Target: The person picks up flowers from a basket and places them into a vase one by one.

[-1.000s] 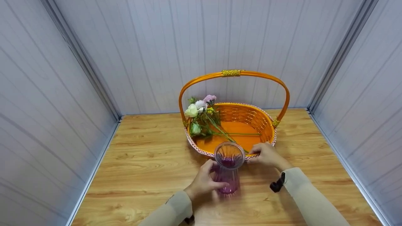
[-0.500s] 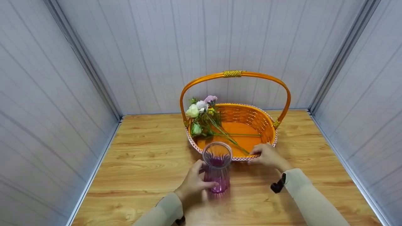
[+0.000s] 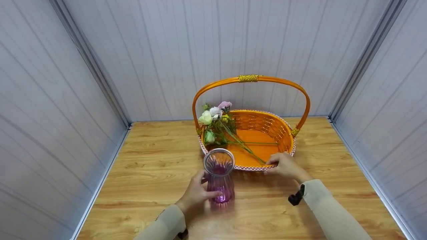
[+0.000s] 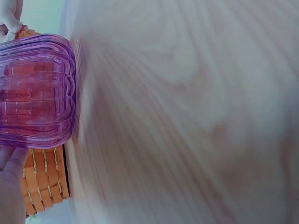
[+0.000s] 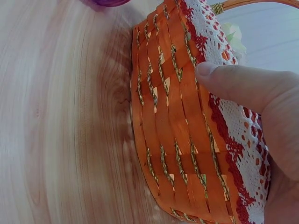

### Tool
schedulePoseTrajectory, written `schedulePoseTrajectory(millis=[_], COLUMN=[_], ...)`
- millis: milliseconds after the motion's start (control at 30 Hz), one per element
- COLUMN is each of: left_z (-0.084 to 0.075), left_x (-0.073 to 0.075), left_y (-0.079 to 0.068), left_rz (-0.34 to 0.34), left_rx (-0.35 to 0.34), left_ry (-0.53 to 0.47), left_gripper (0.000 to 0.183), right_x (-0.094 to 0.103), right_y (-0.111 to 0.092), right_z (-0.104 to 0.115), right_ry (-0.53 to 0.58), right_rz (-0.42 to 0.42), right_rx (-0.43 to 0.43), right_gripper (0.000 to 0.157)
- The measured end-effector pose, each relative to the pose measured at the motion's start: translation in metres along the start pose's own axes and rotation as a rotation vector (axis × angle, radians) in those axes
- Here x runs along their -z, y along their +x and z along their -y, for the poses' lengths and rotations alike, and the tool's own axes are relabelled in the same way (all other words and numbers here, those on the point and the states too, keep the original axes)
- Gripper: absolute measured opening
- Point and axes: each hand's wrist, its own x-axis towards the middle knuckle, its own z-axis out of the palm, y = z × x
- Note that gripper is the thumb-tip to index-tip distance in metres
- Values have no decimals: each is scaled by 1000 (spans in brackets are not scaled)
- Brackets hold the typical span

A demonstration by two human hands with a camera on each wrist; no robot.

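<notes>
A glass vase (image 3: 220, 186), clear at the rim and purple toward its base, stands upright in front of the basket in the head view. My left hand (image 3: 196, 194) grips it low from the left, thumb across its front. The orange woven basket (image 3: 263, 121) has a tall arched handle and lace around its rim. At its front right rim, my right hand (image 3: 285, 166) pinches the edge, with the thumb (image 5: 233, 84) outside over the lace (image 5: 233, 140) and the fingers inside. Several flowers (image 3: 213, 116) lie in the basket's left side, their stems (image 3: 248, 150) pointing toward the right hand.
The wood-grain table (image 3: 150, 166) carries everything. Behind it rises a pale panelled wall (image 3: 160, 60), with side walls at left and right. The basket's handle (image 3: 248, 78) arches high above the basket.
My left hand has shifted the vase to the left, away from the right hand and along the basket's front. My right hand keeps its place on the basket's rim.
</notes>
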Motion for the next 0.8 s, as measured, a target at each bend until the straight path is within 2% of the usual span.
schedulePoseTrajectory(millis=[233,467,800], left_z=[1,2,5], left_x=[13,29,46], left_y=[-4,-9,-16], left_rz=[1,-23,-66], left_rx=[5,-6,23], left_ry=[-5,131,106], left_gripper=[87,98,96], right_x=[-1,0,-1], right_y=[0,1,1], right_z=[-1,0,-1], right_ry=[0,-9,-13], right_rz=[-7,-29,-27], right_rx=[-3,-7,9], right_gripper=[13,12,12])
